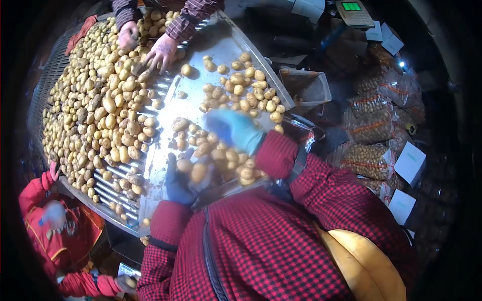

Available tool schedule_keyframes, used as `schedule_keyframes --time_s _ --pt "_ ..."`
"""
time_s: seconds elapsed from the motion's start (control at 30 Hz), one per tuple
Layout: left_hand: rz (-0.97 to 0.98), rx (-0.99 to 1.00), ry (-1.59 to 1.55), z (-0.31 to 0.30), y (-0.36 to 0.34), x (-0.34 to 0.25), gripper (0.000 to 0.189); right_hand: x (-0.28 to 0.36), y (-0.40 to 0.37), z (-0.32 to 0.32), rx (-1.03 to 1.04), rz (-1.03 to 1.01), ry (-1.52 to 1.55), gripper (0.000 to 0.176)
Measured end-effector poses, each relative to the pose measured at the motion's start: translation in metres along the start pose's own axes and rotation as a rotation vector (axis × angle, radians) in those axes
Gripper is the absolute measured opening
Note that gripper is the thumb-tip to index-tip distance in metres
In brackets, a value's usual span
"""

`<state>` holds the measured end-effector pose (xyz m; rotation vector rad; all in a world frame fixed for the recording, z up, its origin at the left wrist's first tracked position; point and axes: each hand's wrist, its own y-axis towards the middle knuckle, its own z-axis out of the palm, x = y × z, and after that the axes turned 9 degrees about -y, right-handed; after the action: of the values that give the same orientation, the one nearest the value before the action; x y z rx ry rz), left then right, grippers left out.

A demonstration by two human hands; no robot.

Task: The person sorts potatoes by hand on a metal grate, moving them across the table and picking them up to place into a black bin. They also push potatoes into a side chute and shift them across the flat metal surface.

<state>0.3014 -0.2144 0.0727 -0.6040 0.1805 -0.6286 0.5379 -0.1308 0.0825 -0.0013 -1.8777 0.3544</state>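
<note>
Potatoes (246,103) lie on a metal desk (216,42) at centre and a slatted rack (46,83) upper left, where a co-worker's hands (161,52) reach in. Left hand (178,184) and right hand (233,129), gloved, blur over the central potatoes; whether fingers grip cannot be told. Right: filled sacks (369,125), white boxes (410,161) with illegible green print, green-lit display (351,6).

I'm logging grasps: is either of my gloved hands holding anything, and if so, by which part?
Cannot be told. The left hand blurs beside a potato, contact unclear; the right hand, also blurred, is by other potatoes, grip unreadable.
</note>
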Motion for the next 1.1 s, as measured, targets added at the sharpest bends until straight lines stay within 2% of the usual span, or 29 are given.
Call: schedule_keyframes --time_s 0.03,0.07,0.1,0.13,0.17,0.2,0.27,0.37,0.47,0.5,0.63,0.67,0.73,0.77,0.8,0.87,0.9,0.97,1.0,1.03,1.1 --pt "0.052 -0.043 0.065 -0.013 -0.002 -0.006 0.070 -0.002 0.011 -0.017 -0.076 0.157 0.187 0.024" --pt "0.082 -0.121 0.057 -0.017 -0.008 -0.008 0.065 -0.028 0.023 -0.045 -0.206 -0.050 -0.311 0.026" --pt "0.112 -0.200 0.050 -0.021 -0.014 -0.010 0.061 -0.054 0.034 -0.072 -0.443 -0.172 -0.835 0.028" --pt "0.143 -0.278 0.044 -0.026 -0.019 -0.012 0.058 -0.059 0.039 -0.098 -0.413 -0.056 -0.921 0.032" --pt "0.174 -0.324 -0.013 -0.027 -0.021 -0.008 0.056 -0.084 0.052 -0.117 -0.425 -0.150 -0.982 0.030" --pt "0.204 -0.370 -0.068 -0.028 -0.021 -0.006 0.054 -0.100 0.058 -0.131 -0.310 -0.142 -1.055 0.034" --pt "0.137 -0.340 -0.034 -0.039 -0.016 -0.009 0.051 -0.104 0.064 -0.137 -0.147 -0.095 -1.307 0.039" --pt "0.091 -0.341 -0.002 -0.043 -0.013 -0.009 0.050 -0.096 0.086 -0.134 -0.025 0.001 -1.359 0.051" --pt "0.096 -0.443 0.039 -0.024 -0.010 -0.004 0.051 -0.088 0.114 -0.131 0.089 0.042 -1.473 0.042" --pt "0.096 -0.453 0.042 -0.022 -0.010 -0.003 0.052 -0.085 0.118 -0.133 0.079 0.015 -1.433 0.038" --pt "0.174 -0.456 0.060 -0.045 -0.012 -0.011 0.052 -0.093 0.109 -0.134 0.020 0.025 -1.380 0.041" --pt "0.188 -0.434 0.051 -0.050 -0.016 -0.017 0.052 -0.105 0.101 -0.140 -0.110 -0.079 -1.268 0.042" --pt "0.213 -0.395 0.032 -0.054 -0.032 -0.027 0.052 -0.062 0.065 -0.147 -0.184 0.061 -1.054 0.049" --pt "0.253 -0.365 0.091 -0.054 -0.041 -0.031 0.058 -0.067 0.058 -0.157 -0.259 0.067 -0.994 0.051" --pt "0.321 -0.575 0.092 -0.047 -0.044 -0.032 0.053 -0.075 0.050 -0.169 -0.335 0.077 -0.930 0.054" --pt "0.356 -0.510 0.161 -0.064 -0.060 -0.041 0.052 -0.093 0.040 -0.198 -0.488 0.030 -0.881 0.050" --pt "0.400 -0.602 0.130 -0.051 -0.066 -0.037 0.054 -0.076 0.030 -0.206 -0.523 0.059 -1.101 0.052" --pt "0.520 -0.632 0.200 -0.089 -0.073 -0.040 0.058 -0.091 0.025 -0.221 -0.664 0.031 -1.245 0.053" --pt "0.585 -0.649 0.233 -0.088 -0.075 -0.040 0.061 -0.085 0.025 -0.219 -0.731 0.012 -1.314 0.053" --pt "0.494 -0.649 0.123 -0.080 -0.085 -0.040 0.070 -0.075 0.024 -0.208 -0.699 -0.019 -1.298 0.046" --pt "0.507 -0.651 0.043 -0.087 -0.092 -0.040 0.074 -0.085 0.036 -0.177 -0.588 -0.354 -1.074 0.039"
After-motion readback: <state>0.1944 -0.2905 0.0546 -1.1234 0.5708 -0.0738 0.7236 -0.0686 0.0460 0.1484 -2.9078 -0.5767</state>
